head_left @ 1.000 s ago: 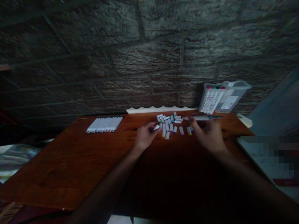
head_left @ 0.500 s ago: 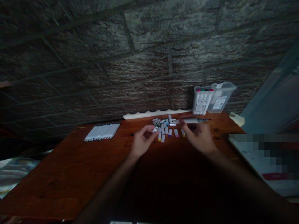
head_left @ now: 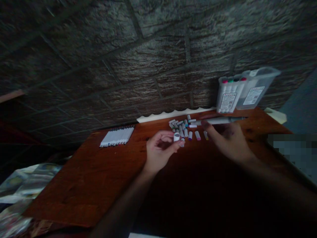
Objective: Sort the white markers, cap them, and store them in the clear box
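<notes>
Between the thumb and fingers of my left hand (head_left: 159,150) is a white marker cap (head_left: 176,137), its open end turned up toward me. My right hand (head_left: 228,137) grips a white marker (head_left: 218,121) lengthwise, with its dark tip pointing right. Just beyond and between my hands lies a loose cluster of marker caps (head_left: 182,126) with coloured ends. A purple-ended cap (head_left: 190,135), a pink-ended cap (head_left: 197,135) and a yellow-ended cap (head_left: 206,135) lie apart from the cluster, toward my right hand.
A row of white markers (head_left: 117,136) lies side by side on the wooden table (head_left: 99,178). Against the brick wall stand a clear case with several markers (head_left: 228,97) and another clear case (head_left: 257,89). A white wavy-edged strip (head_left: 173,115) runs along the wall.
The view has shifted, so the cases sit farther right and higher. My left hand has turned the cap more upright. The marker remains in my right hand.
</notes>
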Available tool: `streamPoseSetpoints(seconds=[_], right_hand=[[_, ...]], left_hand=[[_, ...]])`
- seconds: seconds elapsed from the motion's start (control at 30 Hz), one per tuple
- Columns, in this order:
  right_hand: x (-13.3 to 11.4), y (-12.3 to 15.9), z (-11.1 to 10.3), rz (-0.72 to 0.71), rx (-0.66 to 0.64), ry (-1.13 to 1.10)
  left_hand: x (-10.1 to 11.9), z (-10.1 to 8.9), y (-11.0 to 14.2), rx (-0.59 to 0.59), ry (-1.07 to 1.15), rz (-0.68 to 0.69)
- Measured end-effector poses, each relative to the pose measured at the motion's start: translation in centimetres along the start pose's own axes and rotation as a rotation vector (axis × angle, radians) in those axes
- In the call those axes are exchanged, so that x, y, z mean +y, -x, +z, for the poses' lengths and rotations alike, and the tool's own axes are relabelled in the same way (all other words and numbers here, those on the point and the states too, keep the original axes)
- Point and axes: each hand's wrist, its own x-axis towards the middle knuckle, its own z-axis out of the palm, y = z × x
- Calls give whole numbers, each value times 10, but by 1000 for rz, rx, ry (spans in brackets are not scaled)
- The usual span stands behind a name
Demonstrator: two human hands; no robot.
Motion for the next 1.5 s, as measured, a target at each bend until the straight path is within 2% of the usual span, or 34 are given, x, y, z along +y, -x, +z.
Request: streamPoseSetpoints(seconds=[0.23,0.4,0.8,1.07,1.5], right_hand=[[2,0,1,-18,19,20],[4,0,1,-6,9,34],[5,1,1,16,5,43],[8,1,1,25,0,63],[8,1,1,8,6,56]], left_hand=[[5,1,2,47,-118,95],[6,1,2,51,-101,141],[3,-1,2,86,-115,116],[2,-2,1,76,-80,187],[2,-4,-2,91,-81,186]])
